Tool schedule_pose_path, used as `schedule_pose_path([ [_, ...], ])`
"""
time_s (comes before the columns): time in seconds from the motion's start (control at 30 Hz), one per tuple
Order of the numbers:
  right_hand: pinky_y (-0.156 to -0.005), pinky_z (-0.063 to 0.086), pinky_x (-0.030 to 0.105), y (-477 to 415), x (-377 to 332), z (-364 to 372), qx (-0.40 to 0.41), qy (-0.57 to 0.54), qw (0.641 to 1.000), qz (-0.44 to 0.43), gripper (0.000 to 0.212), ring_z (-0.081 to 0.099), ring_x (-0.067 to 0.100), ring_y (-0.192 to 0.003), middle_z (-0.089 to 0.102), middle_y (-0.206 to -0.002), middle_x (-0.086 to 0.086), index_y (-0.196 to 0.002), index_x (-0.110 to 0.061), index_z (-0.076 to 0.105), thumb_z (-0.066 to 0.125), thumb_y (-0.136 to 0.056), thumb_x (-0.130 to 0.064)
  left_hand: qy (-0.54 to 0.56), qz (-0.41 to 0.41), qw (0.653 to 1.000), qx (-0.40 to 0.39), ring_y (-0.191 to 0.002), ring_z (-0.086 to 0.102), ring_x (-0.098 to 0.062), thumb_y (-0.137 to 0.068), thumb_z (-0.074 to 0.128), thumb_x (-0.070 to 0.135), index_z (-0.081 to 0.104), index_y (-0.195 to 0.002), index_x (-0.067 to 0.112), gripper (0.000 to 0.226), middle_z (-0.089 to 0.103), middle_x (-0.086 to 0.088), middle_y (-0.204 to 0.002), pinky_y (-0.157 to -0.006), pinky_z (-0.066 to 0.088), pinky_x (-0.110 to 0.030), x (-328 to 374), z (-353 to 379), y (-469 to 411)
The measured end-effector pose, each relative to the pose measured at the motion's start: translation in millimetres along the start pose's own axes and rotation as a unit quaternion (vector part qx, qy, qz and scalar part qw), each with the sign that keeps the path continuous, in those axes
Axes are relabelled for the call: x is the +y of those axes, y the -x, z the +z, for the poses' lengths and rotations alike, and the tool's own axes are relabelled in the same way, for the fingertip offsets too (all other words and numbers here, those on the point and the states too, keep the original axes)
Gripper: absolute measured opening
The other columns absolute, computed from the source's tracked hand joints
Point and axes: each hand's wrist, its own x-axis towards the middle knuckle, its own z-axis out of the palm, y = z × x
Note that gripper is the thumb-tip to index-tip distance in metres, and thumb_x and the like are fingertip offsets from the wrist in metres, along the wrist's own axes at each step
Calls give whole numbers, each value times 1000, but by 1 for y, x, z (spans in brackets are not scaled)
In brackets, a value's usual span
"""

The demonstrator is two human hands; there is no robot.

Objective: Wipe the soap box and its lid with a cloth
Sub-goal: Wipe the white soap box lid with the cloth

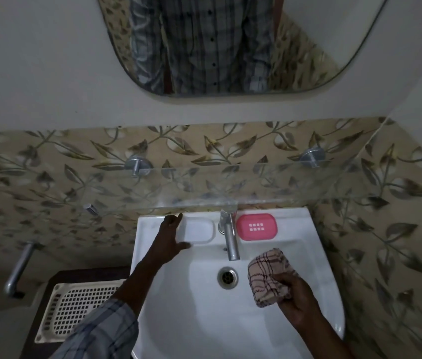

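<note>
A pink soap box (256, 226) with a grid of small holes lies on the back ledge of the white sink (321, 268), just right of the tap. Left of the tap lies its pale, translucent lid (201, 230). My left hand (169, 237) reaches over the lid's left end, fingers on the far edge and thumb on the near edge, pinching it. My right hand (295, 299) hovers over the basin's right side and grips a bunched checked cloth (267, 275). The cloth touches neither the box nor the lid.
A chrome tap (230, 242) stands between lid and box, above the drain (227, 277). A glass shelf (230, 187) juts out over the ledge. A cream perforated tray (75, 307) sits left of the sink beside a metal bar (19, 268). A mirror (230, 47) hangs above.
</note>
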Motion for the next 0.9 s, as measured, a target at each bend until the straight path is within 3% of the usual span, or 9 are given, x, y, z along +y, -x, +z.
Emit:
schedule_pose_path([
  [0.13, -107, 34, 61, 1, -4, -2, 2, -6, 1000, -9, 35, 58, 45, -100, 59, -120, 31, -116, 5, 56, 35, -90, 14, 56, 35, 997, 41, -132, 38, -18, -63, 92, 18, 36, -150, 8, 103, 31, -10, -145, -107, 31, -20, 8, 0, 24],
  [0.27, -109, 33, 63, 5, -3, 6, 23, 4, 1000, -16, 42, 50, 51, -119, 53, -128, 35, -129, 6, 49, 35, -90, 15, 42, 98, 994, 33, -115, 46, -13, -63, 84, 20, 37, -147, 10, 96, 20, 14, -131, -87, 41, -4, 18, 14, 57],
  [0.33, -108, 34, 62, 9, -3, 11, 36, 13, 999, -21, 42, 49, 51, -122, 54, -129, 35, -128, 7, 50, 36, -89, 15, 31, 149, 988, 24, -115, 48, -15, -65, 77, 16, 36, -148, 8, 93, 20, 12, -135, -90, 46, -10, 26, 20, 70],
  [0.47, -106, 38, 62, 15, 0, 17, 65, 28, 997, -30, 44, 52, 51, -121, 56, -128, 35, -129, 8, 51, 41, -87, 17, -54, 217, 975, 7, -131, 42, -30, -67, 70, 5, 30, -154, 5, 95, 33, -12, -146, -104, 47, -37, 43, 29, 85],
  [0.63, -104, 41, 61, 21, -3, 26, 82, 34, 995, -38, 45, 54, 49, -118, 55, -129, 36, -130, 10, 51, 41, -86, 18, -217, 319, 923, -4, -109, 50, -31, -61, 70, -5, 19, -159, 12, 111, 40, -14, -141, -93, 49, -37, 63, 35, 92],
  [0.8, -105, 40, 60, 32, -5, 24, 79, 35, 996, -31, 47, 53, 49, -120, 54, -130, 36, -132, 13, 48, 40, -85, 18, -401, 405, 822, -1, -121, 42, -42, -65, 65, -7, 14, -160, 12, 109, 45, -19, -131, -112, 31, -60, 67, 28, 96],
  [0.9, -106, 41, 59, 38, -5, 26, 59, 44, 997, -25, 42, 56, 47, -115, 56, -128, 35, -127, 12, 53, 45, -86, 17, -408, 410, 816, -23, -117, 47, -38, -66, 63, -6, 7, -161, 18, 113, 46, -16, -130, -108, 38, -50, 73, 16, 96],
])
